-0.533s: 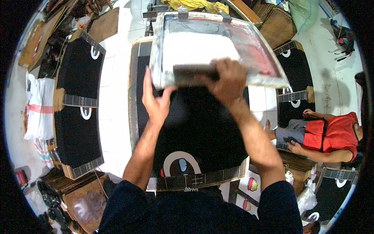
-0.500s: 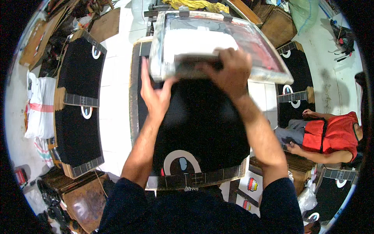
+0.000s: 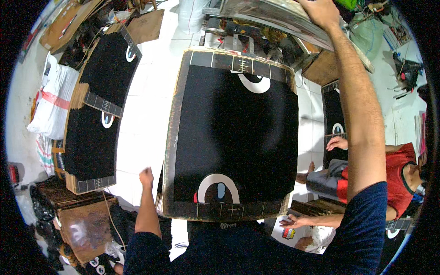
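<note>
My right hand [image 3: 321, 13] is up at the far right, its fingers closed over the edge of a tilted screen-printing frame [image 3: 279, 20]. Below it, a black fabric panel [image 3: 238, 133] lies on a board with dark, marked strips along its near and far ends. White ring shapes with a blue patch [image 3: 221, 190] are printed at the panel's near end, and another white ring [image 3: 254, 85] shows at its far end. Left of the board my left hand [image 3: 145, 176] is low and closed; whatever it may hold is hidden.
More black printed panels [image 3: 91, 142] on stacked boards stand at the left, others [image 3: 333, 114] at the right. A person in a red top [image 3: 403, 169] sits close on the right, one hand [image 3: 295, 222] near the board's corner. A white sack [image 3: 55, 101] is far left.
The frame has swung up and away from the board, uncovering the far white ring. My right hand has risen with it; the dark bar it held is out of sight. My left hand dropped left.
</note>
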{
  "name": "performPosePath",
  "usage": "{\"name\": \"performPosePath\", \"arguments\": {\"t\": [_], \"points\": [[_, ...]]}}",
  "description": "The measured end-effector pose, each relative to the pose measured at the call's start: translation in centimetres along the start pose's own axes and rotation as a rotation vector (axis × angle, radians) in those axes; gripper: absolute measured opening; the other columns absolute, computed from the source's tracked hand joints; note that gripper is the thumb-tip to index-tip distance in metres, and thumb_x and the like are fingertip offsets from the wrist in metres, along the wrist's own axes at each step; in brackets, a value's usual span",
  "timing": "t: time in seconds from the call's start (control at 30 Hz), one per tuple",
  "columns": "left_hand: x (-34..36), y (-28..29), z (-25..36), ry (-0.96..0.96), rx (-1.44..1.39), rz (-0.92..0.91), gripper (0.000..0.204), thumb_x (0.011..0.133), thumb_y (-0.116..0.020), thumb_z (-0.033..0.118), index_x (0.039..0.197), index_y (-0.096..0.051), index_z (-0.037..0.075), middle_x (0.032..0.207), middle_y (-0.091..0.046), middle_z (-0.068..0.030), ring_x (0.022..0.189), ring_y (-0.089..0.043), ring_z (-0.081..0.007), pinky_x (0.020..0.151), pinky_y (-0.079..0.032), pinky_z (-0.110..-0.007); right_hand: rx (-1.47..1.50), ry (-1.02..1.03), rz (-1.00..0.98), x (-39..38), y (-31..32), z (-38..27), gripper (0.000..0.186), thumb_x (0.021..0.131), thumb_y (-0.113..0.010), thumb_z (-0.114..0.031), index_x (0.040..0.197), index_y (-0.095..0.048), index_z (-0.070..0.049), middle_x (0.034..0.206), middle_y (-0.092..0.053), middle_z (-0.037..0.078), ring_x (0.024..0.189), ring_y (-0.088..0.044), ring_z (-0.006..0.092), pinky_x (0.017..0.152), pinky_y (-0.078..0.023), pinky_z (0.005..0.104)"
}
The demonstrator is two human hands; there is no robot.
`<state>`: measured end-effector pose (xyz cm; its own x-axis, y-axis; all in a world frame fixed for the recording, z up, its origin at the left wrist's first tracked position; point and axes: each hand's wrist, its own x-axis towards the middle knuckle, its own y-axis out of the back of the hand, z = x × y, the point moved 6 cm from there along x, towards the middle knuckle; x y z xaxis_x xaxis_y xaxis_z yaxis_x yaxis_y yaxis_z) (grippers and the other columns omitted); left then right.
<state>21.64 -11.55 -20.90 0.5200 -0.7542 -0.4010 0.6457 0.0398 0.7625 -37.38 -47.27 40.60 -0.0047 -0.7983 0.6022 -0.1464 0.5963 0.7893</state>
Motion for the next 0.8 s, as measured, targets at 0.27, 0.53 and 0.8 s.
{"name": "performPosePath", "arguments": {"t": [0.27,0.53,0.8], "points": [[-8.4,-3.9,-9.3,-0.092,-0.132,0.005,0.029,0.103,-0.061,0.025,0.109,-0.078,0.002,0.107,-0.076,-0.016,0.102,-0.07,-0.0382,0.093,-0.053,-0.047,0.144,-0.009,-0.04,5.5,-1.3,0.8,0.057,0.089,-0.074,-0.055,0.107,-0.079,-0.001,0.095,-0.078,0.013,0.086,-0.071,0.0205,0.083,-0.053,0.0346],[-11.5,-1.2,-11.2,0.039,0.178,0.11,0.027,0.098,-0.064,0.017,0.121,-0.073,0.006,0.11,-0.075,-0.0155,0.105,-0.069,-0.0349,0.092,-0.052,-0.048,0.265,0.054,-0.086,6.0,-2.0,1.5,0.041,0.095,-0.074,-0.04,0.099,-0.078,0.0,0.086,-0.074,0.003,0.078,-0.062,0.0105,0.075,-0.05,0.0304],[-10.9,7.2,-9.8,0.011,0.164,0.311,0.02,0.093,-0.067,0.016,0.102,-0.08,0.005,0.092,-0.078,-0.0168,0.082,-0.074,-0.0365,0.079,-0.056,-0.05,0.174,0.001,-0.087,5.3,-1.6,0.8,0.052,0.092,-0.073,-0.049,0.105,-0.078,0.001,0.089,-0.077,0.01,0.08,-0.068,0.0165,0.08,-0.052,0.0346]]}}
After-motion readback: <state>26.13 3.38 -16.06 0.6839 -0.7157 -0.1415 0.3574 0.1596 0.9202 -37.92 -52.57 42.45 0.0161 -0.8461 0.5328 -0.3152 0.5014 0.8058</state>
